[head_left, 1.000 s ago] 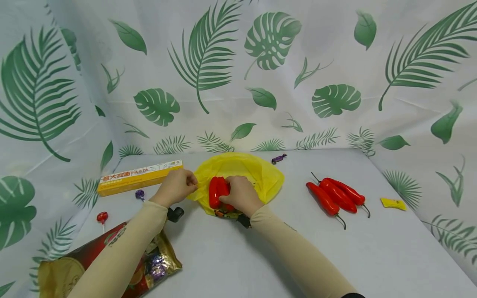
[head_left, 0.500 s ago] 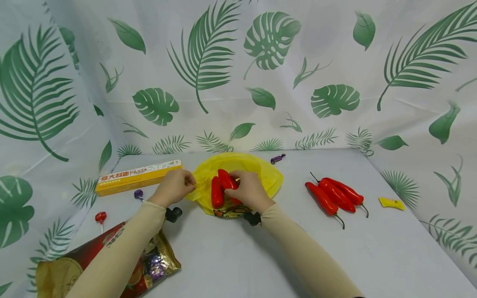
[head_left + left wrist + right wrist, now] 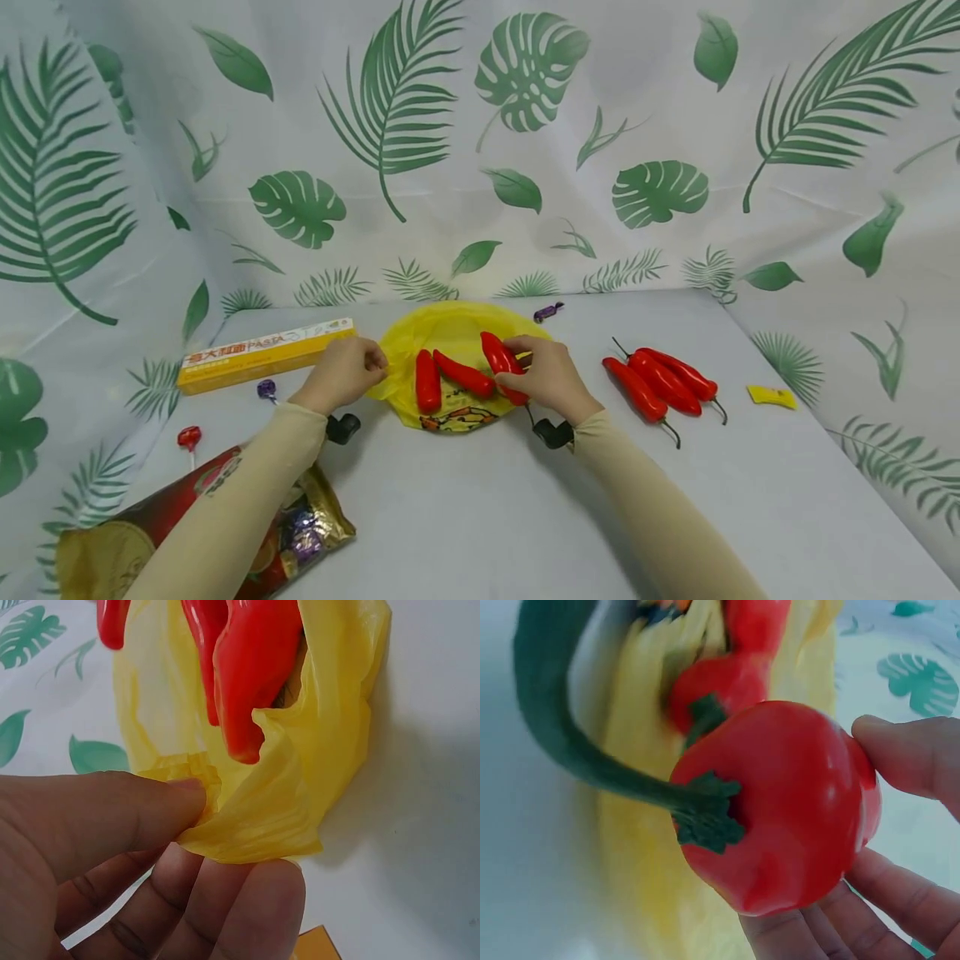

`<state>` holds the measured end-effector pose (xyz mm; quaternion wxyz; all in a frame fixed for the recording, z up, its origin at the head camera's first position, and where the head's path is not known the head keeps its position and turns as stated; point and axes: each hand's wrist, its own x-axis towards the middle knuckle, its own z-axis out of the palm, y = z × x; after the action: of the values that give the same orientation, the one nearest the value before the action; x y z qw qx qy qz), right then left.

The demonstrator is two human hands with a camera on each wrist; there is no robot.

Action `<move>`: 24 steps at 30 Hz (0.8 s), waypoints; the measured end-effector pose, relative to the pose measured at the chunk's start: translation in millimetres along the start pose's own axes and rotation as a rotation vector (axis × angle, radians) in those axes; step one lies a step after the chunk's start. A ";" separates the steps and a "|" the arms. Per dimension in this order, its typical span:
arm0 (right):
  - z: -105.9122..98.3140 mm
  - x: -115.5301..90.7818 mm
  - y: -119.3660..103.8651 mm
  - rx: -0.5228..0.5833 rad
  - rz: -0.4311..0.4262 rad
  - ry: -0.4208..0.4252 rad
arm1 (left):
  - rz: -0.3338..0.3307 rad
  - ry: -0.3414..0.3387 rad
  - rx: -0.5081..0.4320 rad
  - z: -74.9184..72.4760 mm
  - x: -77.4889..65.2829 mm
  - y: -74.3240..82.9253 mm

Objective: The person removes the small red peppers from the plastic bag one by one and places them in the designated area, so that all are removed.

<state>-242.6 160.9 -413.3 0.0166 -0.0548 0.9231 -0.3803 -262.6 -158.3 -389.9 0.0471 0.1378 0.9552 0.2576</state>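
A yellow plastic bag (image 3: 408,333) lies spread on the table. My left hand (image 3: 341,377) pinches its left edge, and the left wrist view shows the bunched plastic (image 3: 262,817) between thumb and fingers. Over the bag's right side, my right hand (image 3: 551,377) grips a red chili pepper (image 3: 498,353) between thumb and fingers. In the right wrist view this pepper (image 3: 780,802) points its green stem end at the camera. Two more red chili peppers, one upright in view (image 3: 428,383) and one slanted (image 3: 463,373), lie on the bag.
Several red peppers (image 3: 663,379) lie together at the right, near a yellow packet (image 3: 771,396). A pasta box (image 3: 262,354), a purple lollipop (image 3: 267,388), a red lollipop (image 3: 189,437) and a candy bag (image 3: 300,533) are at the left. A purple candy (image 3: 548,312) sits at the back.
My right hand has moved right with one pepper, away from the two that now lie apart on the bag. My left hand keeps its pinch. The head view has turned slightly.
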 end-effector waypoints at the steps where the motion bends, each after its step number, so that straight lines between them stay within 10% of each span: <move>1: -3.6 -1.5 3.6 -0.002 0.012 0.002 | -0.003 -0.002 -0.003 -0.3 0.2 0.7; 24: -60.3 -37.1 85.7 -0.320 0.155 0.021 | -0.021 -0.021 -0.007 2.9 3.1 3.5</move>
<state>-217.6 267.8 -431.3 0.0271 0.0186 0.9734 -0.2265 -264.2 -153.1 -390.7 0.0602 0.1303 0.9552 0.2588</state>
